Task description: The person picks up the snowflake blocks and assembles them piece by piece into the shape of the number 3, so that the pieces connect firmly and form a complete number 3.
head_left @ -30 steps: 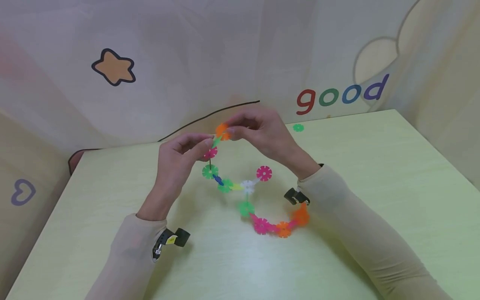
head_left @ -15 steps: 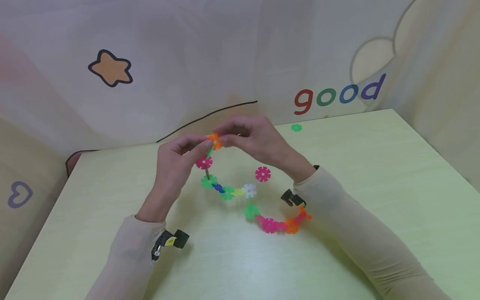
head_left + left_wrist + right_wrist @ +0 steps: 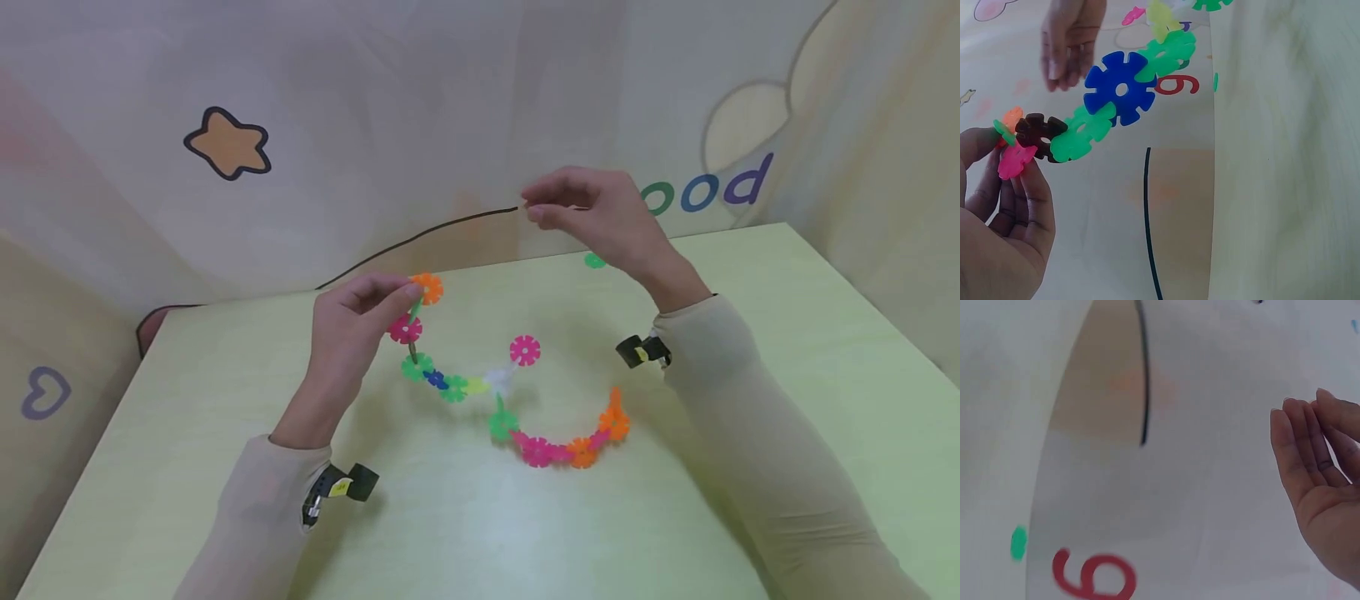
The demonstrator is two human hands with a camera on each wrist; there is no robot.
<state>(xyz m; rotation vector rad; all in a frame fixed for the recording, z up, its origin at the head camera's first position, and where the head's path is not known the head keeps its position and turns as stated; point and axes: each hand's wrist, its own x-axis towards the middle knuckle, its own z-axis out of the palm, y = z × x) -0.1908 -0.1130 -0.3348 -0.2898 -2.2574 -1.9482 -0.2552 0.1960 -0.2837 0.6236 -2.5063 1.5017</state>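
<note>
My left hand (image 3: 348, 333) pinches the upper end of a chain of notched plastic snowflake discs (image 3: 537, 452), near an orange disc (image 3: 430, 289). From there the chain hangs through pink, dark brown, green, blue and yellow discs to a white one. It then branches to a single pink disc (image 3: 525, 351) and a lower curve of green, pink and orange discs. The left wrist view shows a blue disc (image 3: 1110, 87) joined between two green ones. My right hand (image 3: 600, 217) is raised at the right with its fingers loosely bent, holding nothing.
A loose green disc (image 3: 595, 260) lies at the back edge of the pale table (image 3: 480, 533), partly behind my right hand. A printed curtain (image 3: 420, 125) stands right behind the table. Both wrists carry small black cameras.
My right hand has let go of the orange disc at the chain's end and moved up and to the right. My left hand still holds the chain there.
</note>
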